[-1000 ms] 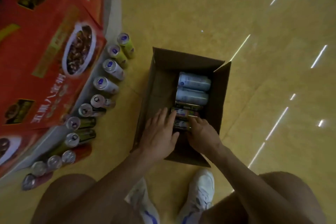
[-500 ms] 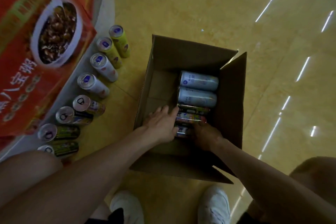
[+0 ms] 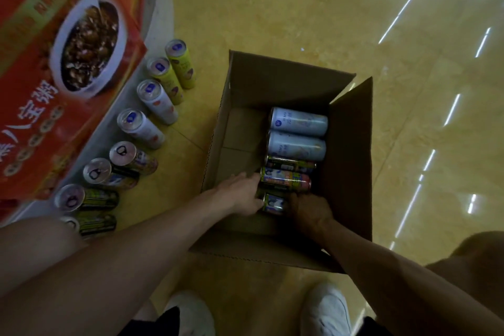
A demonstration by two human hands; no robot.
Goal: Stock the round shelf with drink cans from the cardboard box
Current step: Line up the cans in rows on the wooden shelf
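An open cardboard box (image 3: 275, 82) stands on the floor in front of me. Several drink cans lie on their sides along its right half: two pale blue cans (image 3: 300, 121) at the far end and darker printed cans (image 3: 286, 179) nearer me. Both hands reach into the box at the nearest can (image 3: 273, 203). My left hand (image 3: 241, 194) holds its left end and my right hand (image 3: 309, 209) grips its right end. A row of cans (image 3: 141, 128) stands upright along the curved grey edge of the round shelf (image 3: 159, 8) at left.
Red printed cartons (image 3: 54, 63) sit on the round shelf above the can row. My two white shoes (image 3: 327, 311) stand just before the box. The box's right flap (image 3: 351, 150) stands up. Glossy yellow floor (image 3: 354, 22) spreads to the right and beyond.
The view has dropped closer to the box. Both hands have sunk deeper into it and settled on the nearest can, the right hand sliding to its right end.
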